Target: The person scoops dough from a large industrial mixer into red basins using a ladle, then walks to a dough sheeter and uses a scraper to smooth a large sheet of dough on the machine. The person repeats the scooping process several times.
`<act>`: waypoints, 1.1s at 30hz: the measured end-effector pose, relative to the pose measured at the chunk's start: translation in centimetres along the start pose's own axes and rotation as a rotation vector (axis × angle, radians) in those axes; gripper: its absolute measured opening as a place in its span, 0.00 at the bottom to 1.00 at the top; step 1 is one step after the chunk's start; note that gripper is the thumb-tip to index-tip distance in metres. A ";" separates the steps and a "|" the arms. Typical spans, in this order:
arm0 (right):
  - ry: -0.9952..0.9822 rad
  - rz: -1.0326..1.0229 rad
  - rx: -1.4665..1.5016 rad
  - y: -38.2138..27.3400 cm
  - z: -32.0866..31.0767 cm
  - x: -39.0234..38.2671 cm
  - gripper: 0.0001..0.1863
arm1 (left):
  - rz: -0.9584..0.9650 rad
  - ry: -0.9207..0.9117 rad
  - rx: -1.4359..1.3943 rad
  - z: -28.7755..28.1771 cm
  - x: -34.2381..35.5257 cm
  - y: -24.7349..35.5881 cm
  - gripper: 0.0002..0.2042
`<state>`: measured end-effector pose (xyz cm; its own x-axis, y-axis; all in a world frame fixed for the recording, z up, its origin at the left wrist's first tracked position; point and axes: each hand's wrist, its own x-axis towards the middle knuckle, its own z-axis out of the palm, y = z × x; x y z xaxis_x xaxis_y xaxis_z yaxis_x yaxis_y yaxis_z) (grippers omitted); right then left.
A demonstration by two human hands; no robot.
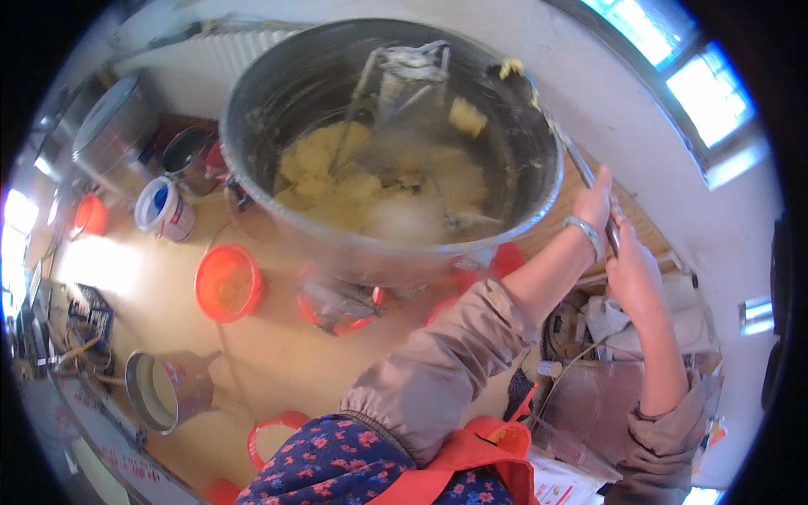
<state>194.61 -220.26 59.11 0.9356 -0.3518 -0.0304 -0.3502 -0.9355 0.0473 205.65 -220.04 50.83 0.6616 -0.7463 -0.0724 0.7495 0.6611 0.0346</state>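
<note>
Both my hands hold a long-handled metal scoop [575, 158] that slants from the right up to the rim of a large metal pot [547, 198]. My left hand [594, 204], with a bracelet at the wrist, is wrapped round the handle higher up. Below it my right hand [633, 268] grips the handle's lower end. The scoop's dark head is over the pot's far right wall, with yellow lumps stuck to it. Inside the pot lies a lumpy yellow mass [328, 172], partly blurred. A metal stirring frame [412, 63] stands down into it.
An orange-red bucket [228, 284], a white bucket [166, 210] with something blue inside and a metal pot [156, 391] stand on the floor to the left. A large metal drum [118, 126] is farther back. Windows [711, 93] line the right wall, above a wooden ledge [547, 227].
</note>
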 end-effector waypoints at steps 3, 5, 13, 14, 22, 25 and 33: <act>-0.088 0.000 0.200 1.0 1.4 -0.4 0.33 | 0.051 0.278 0.218 -2.3 0.9 -2.5 0.24; -0.098 -0.212 0.518 2.5 2.4 -1.0 0.25 | 0.053 0.191 0.257 -2.8 0.9 -3.0 0.26; -0.683 0.325 1.190 15.2 14.3 -4.7 0.13 | 0.491 0.072 1.107 -7.9 -11.8 -11.2 0.30; -0.756 0.365 1.219 16.6 17.1 -6.0 0.11 | 0.324 -0.038 1.276 -10.8 -14.7 -11.3 0.32; -1.367 0.540 1.291 32.1 37.0 -15.9 0.05 | 0.308 1.785 1.024 -37.5 -53.0 -24.8 0.13; -1.538 0.572 1.321 37.2 42.0 -18.3 0.07 | 0.421 2.245 0.493 -41.6 -65.0 -39.4 0.07; -1.615 0.674 1.409 34.6 57.1 -17.5 0.16 | -0.080 1.888 0.441 -44.4 -67.2 -71.8 0.11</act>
<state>163.52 -248.40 4.31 0.1485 0.4323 -0.8894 -0.9859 0.1353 -0.0988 106.40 -213.99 8.98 -0.0161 0.4621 -0.8867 0.9230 0.3478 0.1646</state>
